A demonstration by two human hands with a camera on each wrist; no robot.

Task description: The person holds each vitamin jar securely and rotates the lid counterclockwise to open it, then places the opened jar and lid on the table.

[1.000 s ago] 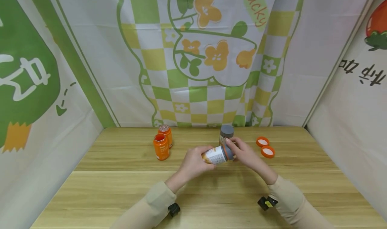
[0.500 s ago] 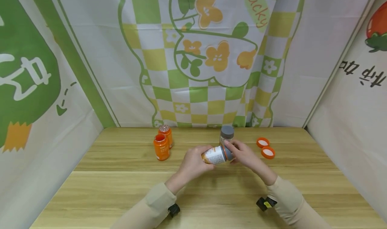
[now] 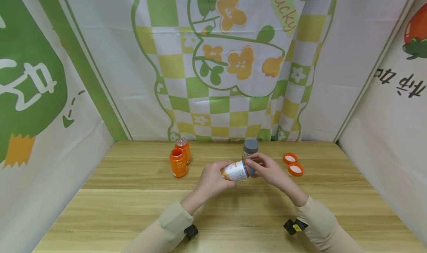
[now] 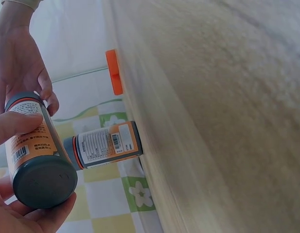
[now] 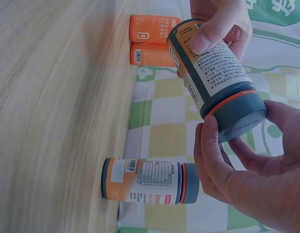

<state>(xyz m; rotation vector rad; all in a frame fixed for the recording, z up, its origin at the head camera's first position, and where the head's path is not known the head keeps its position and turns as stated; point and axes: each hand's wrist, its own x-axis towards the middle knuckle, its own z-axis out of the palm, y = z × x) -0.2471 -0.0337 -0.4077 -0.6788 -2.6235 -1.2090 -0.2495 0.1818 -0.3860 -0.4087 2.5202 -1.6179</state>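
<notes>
My left hand (image 3: 214, 179) grips a grey supplement bottle (image 3: 236, 171) round its body, above the table and tilted with the capped end to the right. The label is white and orange. On its grey cap (image 5: 237, 115), ringed by an orange band, the fingers and thumb of my right hand (image 3: 271, 173) pinch the rim. In the left wrist view, the held bottle's dark base (image 4: 45, 182) faces the camera. Just behind the hands a second grey-capped bottle (image 3: 251, 147) stands upright on the table, partly hidden by my right hand in the head view.
To the left stand two orange bottles without caps, a front bottle (image 3: 178, 164) and a rear bottle (image 3: 183, 146). Two orange lids, a farther lid (image 3: 290, 157) and a nearer lid (image 3: 295, 168), lie at the right with white insides up. A printed curtain (image 3: 230, 112) hangs behind the wooden table (image 3: 133, 201).
My right hand's fingers have shifted their hold round the cap. The bottle has moved slightly to the left with my left hand, still gripped and tilted.
</notes>
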